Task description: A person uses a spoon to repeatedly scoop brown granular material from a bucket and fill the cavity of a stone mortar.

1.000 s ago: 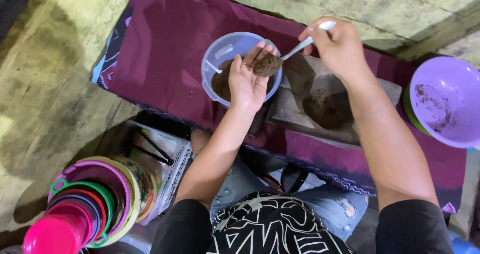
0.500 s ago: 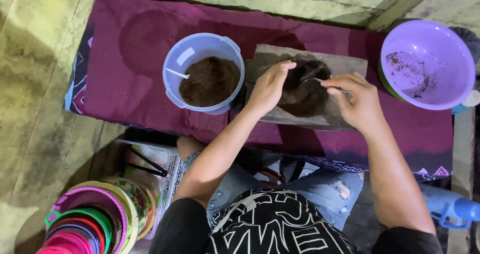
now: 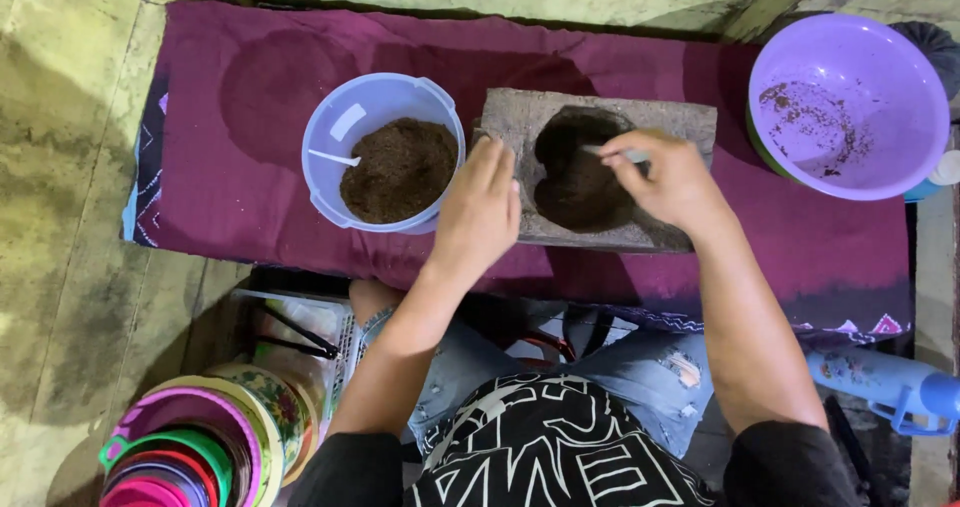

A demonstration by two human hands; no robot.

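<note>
On the purple cloth (image 3: 250, 97), your right hand (image 3: 672, 179) pinches a white spoon (image 3: 612, 153) over the dark soil packed in the stone mould (image 3: 610, 172); your left hand (image 3: 478, 210), fingers loose and empty, steadies its edge. You seem mid-packing, so press evenly next, refilling from the blue bowl (image 3: 383, 151).

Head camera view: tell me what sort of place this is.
Probably a floor-level home workspace for moulding: a purple cloth spread on worn concrete floor, a grey stone block mould filled with dark mix, and stacked coloured plastic bowls beside the seated person.
</note>
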